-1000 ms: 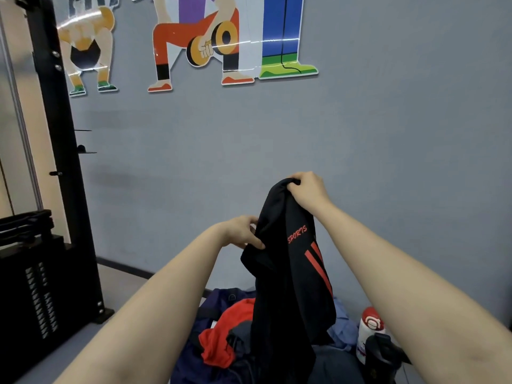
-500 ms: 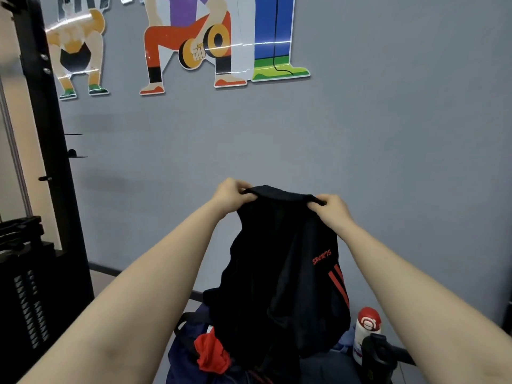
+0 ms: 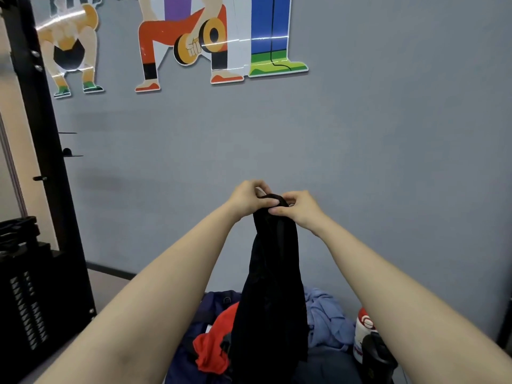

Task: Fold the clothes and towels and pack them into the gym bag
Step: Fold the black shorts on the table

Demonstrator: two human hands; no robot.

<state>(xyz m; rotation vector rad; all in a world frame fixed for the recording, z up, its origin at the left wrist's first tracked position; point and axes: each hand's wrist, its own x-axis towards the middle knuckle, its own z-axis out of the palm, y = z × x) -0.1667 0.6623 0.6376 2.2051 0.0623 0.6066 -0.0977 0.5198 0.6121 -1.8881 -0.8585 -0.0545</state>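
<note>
- Black sports garment (image 3: 273,286) hangs in front of us, above the clothes pile; our left hand (image 3: 249,199) and right hand (image 3: 300,207) both pinch its top edge, touching each other.
- We judge it light, limp and a little slick, best held at the top corners.
- Open air on both sides; red garment (image 3: 213,347), blue garment (image 3: 324,320) and bottle (image 3: 364,331) lie near below.

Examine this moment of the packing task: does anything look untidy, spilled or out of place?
Nothing is spilled or damaged. The red garment and blue garment lie crumpled, unfolded, below the black garment, which both hands, left hand and right hand, pinch at its top.
</note>
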